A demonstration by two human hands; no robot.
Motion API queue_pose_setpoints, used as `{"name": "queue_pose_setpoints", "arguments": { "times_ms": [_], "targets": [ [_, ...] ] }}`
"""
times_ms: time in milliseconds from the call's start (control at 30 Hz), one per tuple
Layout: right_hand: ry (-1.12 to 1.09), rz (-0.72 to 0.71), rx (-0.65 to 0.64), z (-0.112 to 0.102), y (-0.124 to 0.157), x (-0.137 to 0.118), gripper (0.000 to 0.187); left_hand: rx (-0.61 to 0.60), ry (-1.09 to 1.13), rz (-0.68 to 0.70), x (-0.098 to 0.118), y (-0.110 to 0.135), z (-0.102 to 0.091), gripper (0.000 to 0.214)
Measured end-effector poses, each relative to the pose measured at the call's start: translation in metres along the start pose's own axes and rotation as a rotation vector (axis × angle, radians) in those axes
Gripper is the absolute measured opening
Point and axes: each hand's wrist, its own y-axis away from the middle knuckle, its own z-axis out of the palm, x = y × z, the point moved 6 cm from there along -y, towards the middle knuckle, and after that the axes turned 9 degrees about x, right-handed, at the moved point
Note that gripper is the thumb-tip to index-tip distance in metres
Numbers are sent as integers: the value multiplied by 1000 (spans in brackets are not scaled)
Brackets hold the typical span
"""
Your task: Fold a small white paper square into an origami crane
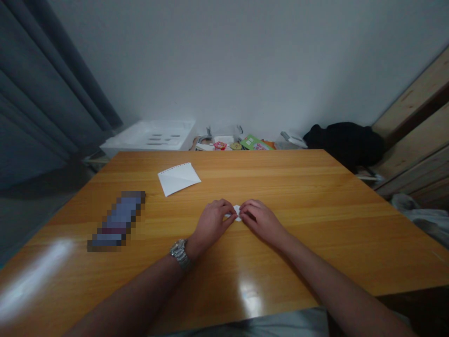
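Both of my hands meet at a small piece of white paper (237, 213) low over the middle of the table. My left hand (214, 219), with a metal watch (179, 252) on its wrist, pinches the paper's left side between thumb and fingers. On the opposite side, my right hand (261, 220) is closed with its fingertips on the paper's right edge. The fingers cover much of the paper, so its full shape is hidden. A larger white sheet (178, 179) with a perforated top edge lies flat, farther back and to the left.
A pixelated dark, flat object (117, 220) lies on the wooden table (315, 201) at left. Behind the table's far edge are a white tray (150, 133), colourful packets and booklets (256, 142), and a black bag-like object (345, 142). A grey curtain (45, 79) hangs at left.
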Motion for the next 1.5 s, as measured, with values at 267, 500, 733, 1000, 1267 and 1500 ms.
{"name": "queue_pose_setpoints", "arguments": {
  "times_ms": [267,500,733,1000,1267,1500],
  "targets": [
    [-4,29,26,1,-3,3,8,28,-16,-46,-3,-4,3,10],
    [19,7,46,2,-4,2,6,51,24,-71,-5,-4,5,4],
    [196,-184,-86,4,0,-12,16,44,18,-82,-7,-6,6,4],
    [297,-226,-173,-4,10,-15,29,-66,-141,55,7,1,0,17],
    [325,-204,-250,-1,13,-8,44,-145,-250,206,10,12,-2,34],
    [255,-120,-272,-3,17,-1,45,-195,-269,208,15,12,-9,34]
  ]
}}
